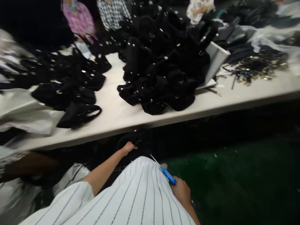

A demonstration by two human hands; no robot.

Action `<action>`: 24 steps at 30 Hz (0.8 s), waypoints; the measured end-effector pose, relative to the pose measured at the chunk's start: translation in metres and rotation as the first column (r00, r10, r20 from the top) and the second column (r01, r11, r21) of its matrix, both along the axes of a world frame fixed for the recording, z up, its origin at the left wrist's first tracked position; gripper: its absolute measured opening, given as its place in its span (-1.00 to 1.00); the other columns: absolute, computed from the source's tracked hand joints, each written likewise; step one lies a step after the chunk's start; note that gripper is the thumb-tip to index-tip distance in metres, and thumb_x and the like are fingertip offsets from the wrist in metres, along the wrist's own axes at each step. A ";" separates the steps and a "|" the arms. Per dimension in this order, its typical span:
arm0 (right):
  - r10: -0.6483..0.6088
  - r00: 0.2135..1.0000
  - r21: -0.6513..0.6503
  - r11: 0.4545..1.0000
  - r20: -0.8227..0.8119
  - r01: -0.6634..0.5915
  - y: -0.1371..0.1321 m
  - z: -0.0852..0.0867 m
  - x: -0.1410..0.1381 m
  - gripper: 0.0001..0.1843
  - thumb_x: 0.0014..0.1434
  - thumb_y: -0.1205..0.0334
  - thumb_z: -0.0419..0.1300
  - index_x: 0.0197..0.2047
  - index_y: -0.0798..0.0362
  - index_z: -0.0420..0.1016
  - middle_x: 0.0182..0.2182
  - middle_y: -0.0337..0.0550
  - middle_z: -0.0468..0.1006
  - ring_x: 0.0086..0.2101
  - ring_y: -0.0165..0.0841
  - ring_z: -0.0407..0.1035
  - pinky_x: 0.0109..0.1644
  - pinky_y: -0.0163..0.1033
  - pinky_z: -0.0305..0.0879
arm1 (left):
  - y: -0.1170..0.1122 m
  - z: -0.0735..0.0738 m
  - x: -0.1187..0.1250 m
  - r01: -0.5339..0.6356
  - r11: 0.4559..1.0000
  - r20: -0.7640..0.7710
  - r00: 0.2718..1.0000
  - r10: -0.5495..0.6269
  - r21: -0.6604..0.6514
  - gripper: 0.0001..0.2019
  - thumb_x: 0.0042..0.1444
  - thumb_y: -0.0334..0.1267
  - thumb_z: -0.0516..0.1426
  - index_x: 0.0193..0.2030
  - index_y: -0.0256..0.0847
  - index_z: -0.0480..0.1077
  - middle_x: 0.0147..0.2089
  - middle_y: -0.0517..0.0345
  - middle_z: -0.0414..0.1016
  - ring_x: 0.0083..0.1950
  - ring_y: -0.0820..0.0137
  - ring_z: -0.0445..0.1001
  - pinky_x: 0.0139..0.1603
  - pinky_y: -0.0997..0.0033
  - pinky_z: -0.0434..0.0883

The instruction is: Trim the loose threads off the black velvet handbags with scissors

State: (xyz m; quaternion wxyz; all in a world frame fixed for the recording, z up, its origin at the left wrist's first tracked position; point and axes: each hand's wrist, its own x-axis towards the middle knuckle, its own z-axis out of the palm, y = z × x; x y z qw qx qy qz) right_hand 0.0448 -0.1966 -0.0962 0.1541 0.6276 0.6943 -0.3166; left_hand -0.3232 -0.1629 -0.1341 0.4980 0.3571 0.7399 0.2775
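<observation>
My left hand (128,147) reaches under the table edge and is closed on a black fabric piece (140,142) hanging in the shadow there. My right hand (181,190) rests low by my striped white shirt, shut on blue-handled snips (167,175) whose thin metal tip points up and left. Above both hands runs the white table (122,117), loaded with black bags.
A big heap of black bags with gold studs (164,72) lies mid-table, a smaller heap (70,90) to the left. A white board (217,61) leans at the right, beside dark straps with metal fittings (260,65). Other people sit behind the table. Green floor (234,181) lies below.
</observation>
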 end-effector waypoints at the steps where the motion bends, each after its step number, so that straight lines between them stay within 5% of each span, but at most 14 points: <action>1: -0.032 0.999 -0.002 0.999 0.021 0.032 -0.004 -0.004 0.005 -0.76 0.17 0.29 0.03 -0.38 -0.14 0.50 -0.35 -0.11 0.61 -0.25 -0.10 0.53 -0.31 -0.16 0.33 | 0.001 -0.003 -0.001 -0.009 0.999 0.054 0.998 0.011 -0.042 -0.68 -0.14 -0.29 0.24 -0.19 -0.34 0.45 -0.33 -0.02 0.57 -0.20 0.10 0.57 -0.15 0.14 0.53; 4: -0.066 0.997 0.039 0.997 0.032 0.065 -0.005 -0.012 0.013 -0.77 0.14 0.28 0.03 -0.38 -0.07 0.51 -0.37 -0.10 0.62 -0.26 -0.11 0.53 -0.31 -0.19 0.28 | 0.000 -0.009 -0.004 -0.045 0.990 0.263 0.961 0.079 -0.131 -0.58 -0.21 -0.29 0.28 -0.13 -0.32 0.43 -0.32 0.01 0.58 -0.22 0.14 0.59 -0.16 0.15 0.56; 7: -0.092 0.996 0.081 0.993 0.007 0.091 -0.001 -0.009 0.017 -0.77 0.18 0.21 0.03 -0.35 -0.05 0.52 -0.37 -0.12 0.61 -0.28 -0.18 0.52 -0.33 -0.27 0.22 | -0.008 -0.010 -0.004 -0.178 0.963 0.492 0.832 0.256 -0.201 -0.47 -0.32 -0.38 0.34 -0.10 -0.29 0.41 -0.29 0.03 0.60 -0.22 0.17 0.59 -0.08 0.14 0.55; 10: -0.140 0.990 0.092 0.986 0.025 0.137 0.004 0.003 0.018 -0.77 0.20 0.15 0.05 -0.33 -0.06 0.52 -0.37 -0.13 0.61 -0.30 -0.21 0.51 -0.36 -0.30 0.18 | -0.012 -0.008 -0.002 -0.218 0.949 0.540 0.783 0.310 -0.228 -0.50 -0.34 -0.41 0.36 -0.14 -0.31 0.41 -0.29 0.01 0.60 -0.24 0.18 0.59 -0.07 0.14 0.54; 16: -0.069 0.997 0.146 0.987 -0.030 0.073 0.013 0.017 0.004 -0.80 0.17 0.17 0.07 -0.37 -0.09 0.52 -0.39 -0.18 0.61 -0.33 -0.22 0.50 -0.37 -0.29 0.16 | -0.006 -0.005 0.002 -0.064 0.990 0.184 0.979 0.087 -0.129 -0.61 -0.28 -0.36 0.31 -0.20 -0.30 0.45 -0.36 0.11 0.56 -0.23 0.19 0.57 -0.17 0.24 0.53; 19: -0.029 0.995 0.140 0.989 -0.090 0.042 0.015 0.009 -0.003 -0.81 0.15 0.19 0.08 -0.35 -0.10 0.53 -0.39 -0.17 0.61 -0.32 -0.20 0.51 -0.36 -0.28 0.20 | -0.005 -0.003 0.006 -0.054 0.994 0.033 0.998 0.058 -0.097 -0.77 -0.29 -0.44 0.26 -0.38 -0.31 0.46 -0.43 0.14 0.53 -0.23 0.18 0.54 -0.17 0.28 0.50; 24: 0.007 0.997 0.039 0.999 -0.080 -0.004 0.019 -0.017 -0.009 -0.70 0.23 0.16 -0.01 -0.24 -0.19 0.56 -0.36 -0.16 0.63 -0.29 -0.15 0.54 -0.36 -0.23 0.33 | -0.023 0.014 0.001 -0.032 0.999 -0.175 0.984 0.031 -0.004 -0.75 -0.29 -0.56 0.15 -0.40 -0.25 0.50 -0.27 0.07 0.58 -0.07 0.10 0.51 -0.01 0.26 0.41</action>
